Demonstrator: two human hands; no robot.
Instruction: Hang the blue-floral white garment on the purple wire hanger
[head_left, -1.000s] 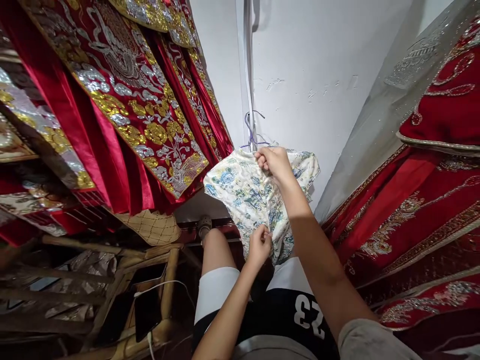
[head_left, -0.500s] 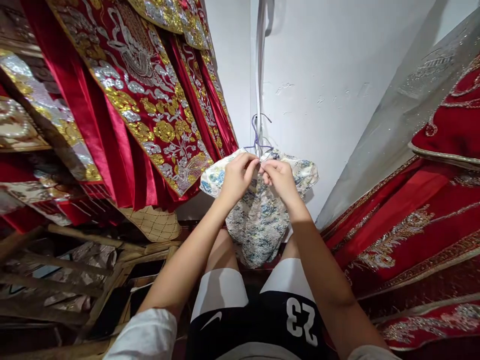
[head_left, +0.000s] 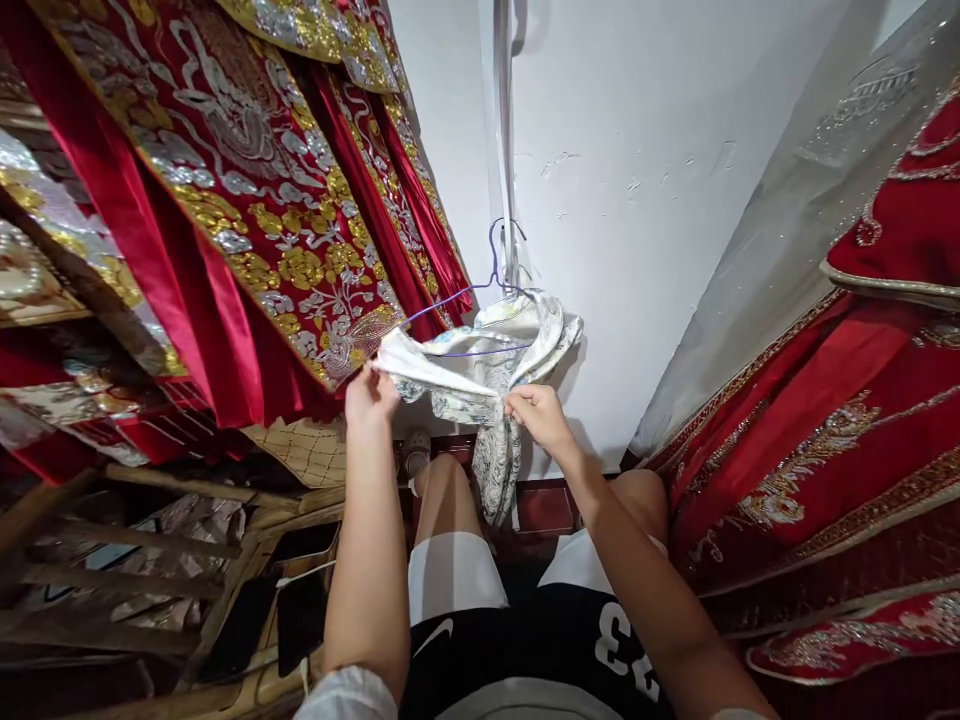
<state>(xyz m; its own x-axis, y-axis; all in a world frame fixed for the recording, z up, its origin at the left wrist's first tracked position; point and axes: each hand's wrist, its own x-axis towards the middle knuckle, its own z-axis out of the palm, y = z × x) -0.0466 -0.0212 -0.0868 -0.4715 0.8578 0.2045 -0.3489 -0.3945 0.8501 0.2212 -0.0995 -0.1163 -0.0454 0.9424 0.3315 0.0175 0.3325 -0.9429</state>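
Observation:
A pale floral garment (head_left: pixel 454 404) hangs from a thin purple wire hanger (head_left: pixel 442 300), its front pulled open so that the white inside shows. My left hand (head_left: pixel 371 396) pinches the garment's edge near the shoulder, at the hanger's left end. With thumb and fingers closed, my right hand (head_left: pixel 538 412) grips the front edge of the opening, lower and to the right. The hanger's hook hangs by a white vertical strap (head_left: pixel 504 120). The lower part of the garment dangles bunched between my knees.
Red embroidered garments hang on the left (head_left: pixel 300 230) and right (head_left: pixel 817 450). A white wall (head_left: pixel 615 230) stands ahead. At lower left is a wooden chair (head_left: pixel 142 560), with dark flat objects (head_left: pixel 240 625) beside it.
My hands have moved apart and down from the collar, the left one going far to the left. The garment's front has come open, and the left arm of the hanger now shows.

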